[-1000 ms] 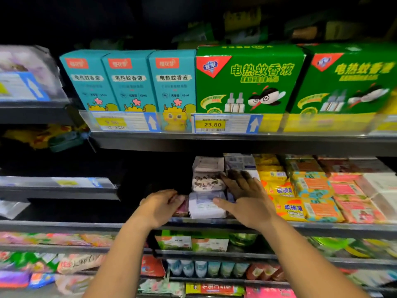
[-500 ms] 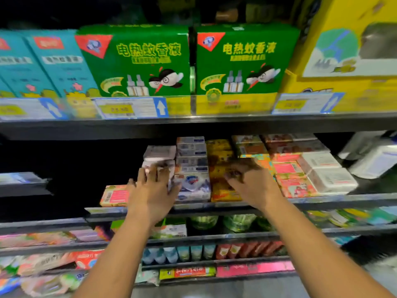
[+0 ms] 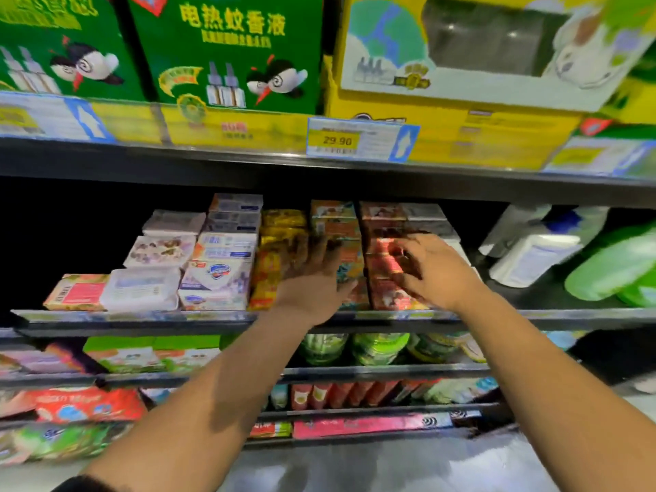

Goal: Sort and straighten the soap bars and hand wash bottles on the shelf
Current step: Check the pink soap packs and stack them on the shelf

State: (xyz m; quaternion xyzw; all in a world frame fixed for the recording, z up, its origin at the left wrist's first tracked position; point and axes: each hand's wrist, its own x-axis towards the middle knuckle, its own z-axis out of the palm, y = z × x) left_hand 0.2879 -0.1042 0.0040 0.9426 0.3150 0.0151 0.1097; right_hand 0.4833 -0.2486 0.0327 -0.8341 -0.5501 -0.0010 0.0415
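Nearest to the camera, the two forearms (image 3: 198, 403) reach up across the lower racks to the soap shelf (image 3: 142, 318). Just past its front edge I see the left hand (image 3: 312, 278) wide open, with the fingers spread and laid flat against the yellow soap packs (image 3: 273, 264) and the orange row beside them; it holds nothing. The right hand (image 3: 436, 275) is just beside it, with the fingers bent over the red soap boxes (image 3: 385, 296) (the picture is blurred here, so I cannot tell if it grips a box or only touches the top).

To the left of the hands, the white soap boxes (image 3: 213, 282) stand in rather tidy stacks, and a pink-labelled bar (image 3: 76, 292) lies at the end. Further back on the right, the white hand wash bottles (image 3: 532, 257) appear tilted, and a green pouch (image 3: 610, 268) lies near them, well apart from both hands.

I judge the step in hand to be the squaring of the middle soap rows. The next move, I think, calls for an even push to bring the red and orange stacks flush, and then a reach to the right to set the bottles upright.
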